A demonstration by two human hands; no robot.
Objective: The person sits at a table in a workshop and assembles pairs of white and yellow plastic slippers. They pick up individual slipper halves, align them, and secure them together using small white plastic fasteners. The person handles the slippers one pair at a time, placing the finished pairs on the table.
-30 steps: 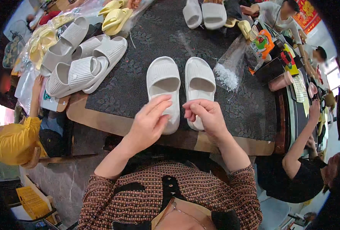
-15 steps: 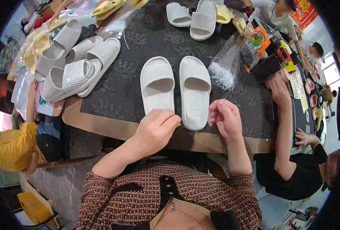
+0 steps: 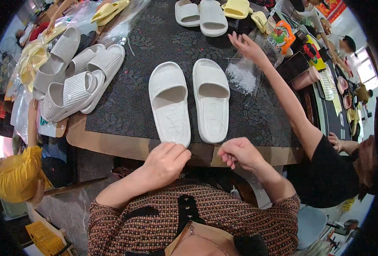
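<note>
The left slipper (image 3: 173, 123) and the right slipper (image 3: 213, 119) lie side by side on the black mat (image 3: 125, 111). Our left hand (image 3: 165, 162) curls at one heel; we can't tell if it grips. Our right hand (image 3: 242, 154) is near the other heel, fingers loosely bent and apart. Marks inside both are too faint for us to read. An orange bag (image 3: 280, 39) has bright print.

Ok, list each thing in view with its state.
Left grey ribbed slide sandal: upright, toe pointing away
Right grey ribbed slide sandal: upright, apart from its neighbour
Piled grey slide sandals: overlapping, some tilted
Clear plastic bag: lying, holding white bits
Left hand: curled at left sandal's heel
Right hand: half curled
Co-worker's outstretched hand: open
</note>
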